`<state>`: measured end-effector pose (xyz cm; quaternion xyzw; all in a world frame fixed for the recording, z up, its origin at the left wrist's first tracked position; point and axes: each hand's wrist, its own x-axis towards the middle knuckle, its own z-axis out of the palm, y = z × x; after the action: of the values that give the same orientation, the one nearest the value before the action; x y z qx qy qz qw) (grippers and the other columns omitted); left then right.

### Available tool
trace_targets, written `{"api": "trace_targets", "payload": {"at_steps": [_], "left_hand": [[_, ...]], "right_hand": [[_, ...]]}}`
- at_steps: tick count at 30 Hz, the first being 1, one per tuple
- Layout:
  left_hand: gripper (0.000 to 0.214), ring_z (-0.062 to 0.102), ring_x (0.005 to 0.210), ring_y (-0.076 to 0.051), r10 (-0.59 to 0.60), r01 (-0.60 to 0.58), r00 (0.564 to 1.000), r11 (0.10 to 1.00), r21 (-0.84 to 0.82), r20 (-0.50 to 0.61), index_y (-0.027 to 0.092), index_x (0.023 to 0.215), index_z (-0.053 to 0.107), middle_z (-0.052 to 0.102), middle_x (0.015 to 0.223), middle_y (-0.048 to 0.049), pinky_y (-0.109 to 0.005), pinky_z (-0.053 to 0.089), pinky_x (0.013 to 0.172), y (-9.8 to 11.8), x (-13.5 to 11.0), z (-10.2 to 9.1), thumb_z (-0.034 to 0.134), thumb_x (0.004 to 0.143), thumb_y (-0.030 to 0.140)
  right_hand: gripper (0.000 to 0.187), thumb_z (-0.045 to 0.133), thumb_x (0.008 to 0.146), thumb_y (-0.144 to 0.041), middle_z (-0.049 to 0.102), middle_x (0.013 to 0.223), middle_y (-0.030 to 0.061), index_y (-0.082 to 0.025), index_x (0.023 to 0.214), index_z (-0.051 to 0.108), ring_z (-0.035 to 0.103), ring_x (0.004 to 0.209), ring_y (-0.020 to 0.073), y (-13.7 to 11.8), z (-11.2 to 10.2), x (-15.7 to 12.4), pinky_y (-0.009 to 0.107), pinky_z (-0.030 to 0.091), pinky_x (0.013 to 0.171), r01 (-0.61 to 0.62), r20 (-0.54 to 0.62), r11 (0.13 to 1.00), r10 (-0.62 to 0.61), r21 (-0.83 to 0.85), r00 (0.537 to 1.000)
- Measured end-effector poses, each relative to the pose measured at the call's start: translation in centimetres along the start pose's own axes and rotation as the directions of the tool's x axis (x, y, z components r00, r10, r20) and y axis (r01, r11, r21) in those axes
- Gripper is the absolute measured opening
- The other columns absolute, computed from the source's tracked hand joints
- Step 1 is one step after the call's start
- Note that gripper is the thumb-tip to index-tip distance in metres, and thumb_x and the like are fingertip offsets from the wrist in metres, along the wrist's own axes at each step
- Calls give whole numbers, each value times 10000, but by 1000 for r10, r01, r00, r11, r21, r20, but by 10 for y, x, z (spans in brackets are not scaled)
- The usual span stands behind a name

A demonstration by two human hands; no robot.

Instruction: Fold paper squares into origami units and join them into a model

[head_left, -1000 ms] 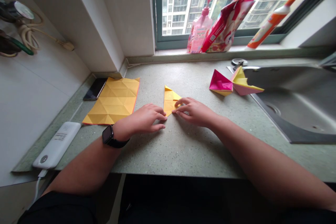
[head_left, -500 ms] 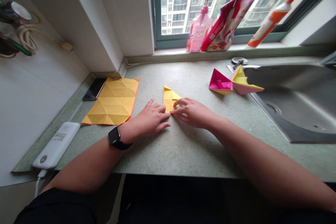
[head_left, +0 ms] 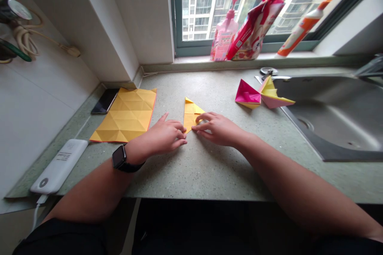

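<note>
A small folded yellow paper piece [head_left: 190, 112] lies flat on the speckled green counter [head_left: 209, 167]. My left hand [head_left: 164, 137], a black watch on its wrist, rests at the paper's near left corner with the fingers curled and the fingertips pressing on the paper edge. My right hand [head_left: 218, 127] lies just right of it, its fingers stretched along the paper's lower right edge and pressing it down. The two hands nearly touch at the paper's near tip.
A creased yellow sheet [head_left: 127, 114] lies left, beside a dark phone [head_left: 104, 101] and a white power bank [head_left: 58, 166]. Two folded pink-and-yellow paper shapes [head_left: 263, 95] sit by the steel sink [head_left: 329, 115]. Scissors [head_left: 267, 72], a pink pump bottle [head_left: 224, 36], a red bag [head_left: 254, 28] and an orange bottle [head_left: 302, 28] line the window.
My left hand slid right to the paper's near corner, then curled its fingers a little. My right hand stayed pressed on the paper's edge. The view shifted slightly.
</note>
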<state>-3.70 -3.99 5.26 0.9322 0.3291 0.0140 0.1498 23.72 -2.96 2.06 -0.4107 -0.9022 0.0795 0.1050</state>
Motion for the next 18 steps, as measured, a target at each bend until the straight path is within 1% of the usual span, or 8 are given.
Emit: {"api": "trace_targets", "payload": {"at_steps": [5,9,11,13,15,18], "left_hand": [[235,660,1369,-272,24,-24,1000,999,-31,16,293,1054,850,799,1349,-43,-662,117,1356,-5,-2,0,623,1094,343],[235,659,1392,-286,-10,12,999,998,-54,43,294,1096,853,786,1395,-51,-667,125,1352,-4,-2,-3,619,1093,321],[223,661,1392,-291,-19,22,999,998,-60,50,290,1107,852,780,1408,-56,-666,132,1350,-3,-2,-4,633,1089,324],[215,665,1384,-290,-20,24,998,998,-61,52,285,1096,851,779,1410,-58,-657,148,1346,-2,-2,-5,643,1086,336],[210,669,1371,-288,-16,19,999,998,-62,52,282,1071,850,778,1408,-54,-646,168,1340,-3,-2,-6,650,1083,346],[202,682,1339,-282,1,3,999,997,-80,44,269,1056,844,788,1376,-48,-640,199,1331,-5,-1,-4,655,1083,335]], "right_hand": [[260,689,1063,-348,768,1332,78,-398,1246,866,711,1171,289,1,-1,-1,482,576,1039,4,11,1000,-4,9,1000],[306,718,1050,-380,751,1367,89,-416,1334,828,691,1237,315,0,0,-3,518,562,1072,29,20,1000,-30,3,999],[317,722,1048,-386,738,1393,97,-419,1348,821,673,1279,327,-1,0,-3,532,553,1092,46,34,999,-46,9,998],[291,700,1062,-382,738,1395,95,-415,1317,836,673,1281,325,0,0,-3,527,555,1090,27,39,1000,-27,15,999],[268,674,1075,-368,756,1359,86,-396,1266,859,695,1230,308,4,-1,-3,502,568,1062,-24,23,1000,23,18,999],[259,639,1085,-334,789,1269,81,-324,1144,890,729,1121,279,15,-1,-1,464,585,1005,-74,-35,997,75,29,997]]}}
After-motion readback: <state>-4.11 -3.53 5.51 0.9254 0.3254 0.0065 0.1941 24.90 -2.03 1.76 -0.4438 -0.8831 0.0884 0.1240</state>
